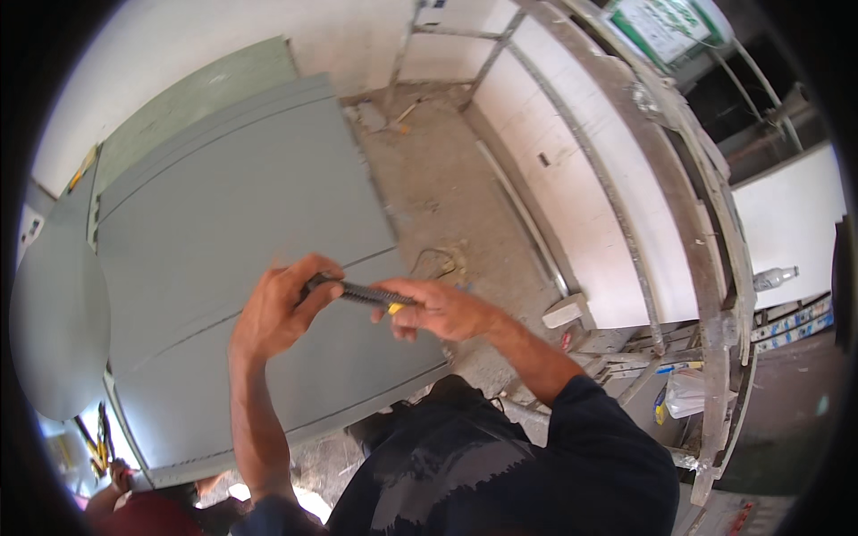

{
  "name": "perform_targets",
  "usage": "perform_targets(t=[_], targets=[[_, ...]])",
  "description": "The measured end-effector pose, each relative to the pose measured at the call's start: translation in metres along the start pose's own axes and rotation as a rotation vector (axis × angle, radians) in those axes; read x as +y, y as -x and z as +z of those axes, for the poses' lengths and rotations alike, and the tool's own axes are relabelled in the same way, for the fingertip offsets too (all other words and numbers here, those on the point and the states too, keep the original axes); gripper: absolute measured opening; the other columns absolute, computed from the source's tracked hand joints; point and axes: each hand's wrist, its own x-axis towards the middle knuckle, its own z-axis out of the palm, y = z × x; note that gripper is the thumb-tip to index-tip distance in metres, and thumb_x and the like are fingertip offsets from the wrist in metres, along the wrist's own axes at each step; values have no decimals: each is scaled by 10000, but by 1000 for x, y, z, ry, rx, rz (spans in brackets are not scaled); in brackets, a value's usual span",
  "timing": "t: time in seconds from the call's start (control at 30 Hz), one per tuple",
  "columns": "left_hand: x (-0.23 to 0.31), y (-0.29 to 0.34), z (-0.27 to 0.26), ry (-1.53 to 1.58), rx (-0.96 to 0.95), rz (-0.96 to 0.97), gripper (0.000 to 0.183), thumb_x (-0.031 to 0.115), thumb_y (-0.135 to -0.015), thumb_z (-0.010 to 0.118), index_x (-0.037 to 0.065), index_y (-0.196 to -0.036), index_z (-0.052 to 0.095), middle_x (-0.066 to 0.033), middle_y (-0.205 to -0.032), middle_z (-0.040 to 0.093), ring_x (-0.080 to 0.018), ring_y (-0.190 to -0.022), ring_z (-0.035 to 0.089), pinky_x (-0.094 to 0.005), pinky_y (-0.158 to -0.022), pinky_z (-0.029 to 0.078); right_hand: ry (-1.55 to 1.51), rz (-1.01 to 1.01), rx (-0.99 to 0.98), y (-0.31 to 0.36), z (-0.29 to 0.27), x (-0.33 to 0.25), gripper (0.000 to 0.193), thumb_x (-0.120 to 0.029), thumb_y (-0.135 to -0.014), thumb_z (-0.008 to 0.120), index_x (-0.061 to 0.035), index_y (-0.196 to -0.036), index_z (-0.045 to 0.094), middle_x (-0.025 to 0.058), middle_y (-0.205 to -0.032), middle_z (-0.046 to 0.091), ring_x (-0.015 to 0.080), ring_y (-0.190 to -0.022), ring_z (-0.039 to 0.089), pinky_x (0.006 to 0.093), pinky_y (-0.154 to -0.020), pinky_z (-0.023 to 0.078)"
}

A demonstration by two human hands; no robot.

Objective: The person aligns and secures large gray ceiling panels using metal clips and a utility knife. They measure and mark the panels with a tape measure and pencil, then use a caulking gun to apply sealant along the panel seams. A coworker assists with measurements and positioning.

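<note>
Both my hands hold a black, ribbed utility knife [362,293] with a yellow part, which lies slantwise between them. My left hand [290,302] pinches its left end between thumb and fingers. Around its right end, next to the yellow part, my right hand [438,308] is closed. I cannot make out a blade. Beneath my hands spreads a large grey panel [223,205], marked with thin dark lines across it.
A concrete floor [420,196] lies beyond the panel's right edge. Wooden framing [715,357] stands along the right, with a plastic bottle [776,278] behind it. At lower left, another person's hand [120,475] is beside yellow-and-black tools [100,444]. A pale block [563,310] rests on the floor.
</note>
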Motion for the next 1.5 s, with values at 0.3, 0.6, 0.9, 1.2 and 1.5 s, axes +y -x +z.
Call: perform_targets(t=[0.3, 0.6, 0.9, 1.2, 1.5], targets=[[98, -109, 321, 1104, 283, -87, 565, 425, -1075, 400, 7, -1451, 348, -170, -1286, 609, -248, -1150, 609, -340, -881, 544, -668, 87, 459, 167, -107, 92, 351, -378, -1038, 549, -48, -1153, 580, 33, -812, 568, 87, -556, 515, 211, -429, 358], [134, -179, 366, 1003, 169, -21, 527, 474, -1078, 329, 28, -1336, 437, -178, -1253, 634, -154, -796, 677, -239, -530, 561, -390, 21, 513, 202, -196, 102, 450, -485, -995, 585, -40, -1051, 623, 41, -792, 603, 127, -601, 573, 255, -513, 442], [102, -222, 323, 928, 15, -183, 630, 547, -1065, 275, 3, -1269, 520, -166, -1200, 666, -115, -696, 679, -227, -506, 556, -665, 53, 374, 144, -225, 99, 525, -569, -1031, 412, -77, -1021, 594, 52, -775, 595, 178, -570, 607, 284, -459, 471], [63, -244, 270, 997, 184, -238, 640, 557, -1063, 273, 8, -1275, 523, -150, -1178, 680, -112, -749, 660, -229, -536, 540, -672, 141, 351, 64, -225, 72, 440, -534, -1035, 456, -107, -1053, 559, 31, -726, 532, 138, -515, 537, 251, -411, 402], [32, -250, 256, 1096, 430, -283, 569, 468, -1086, 265, -4, -1277, 518, -151, -1144, 692, -123, -736, 663, -189, -481, 505, -604, 189, 341, 11, -221, 66, 260, -311, -1057, 444, -72, -1087, 541, 38, -746, 519, 114, -478, 487, 225, -371, 328]])
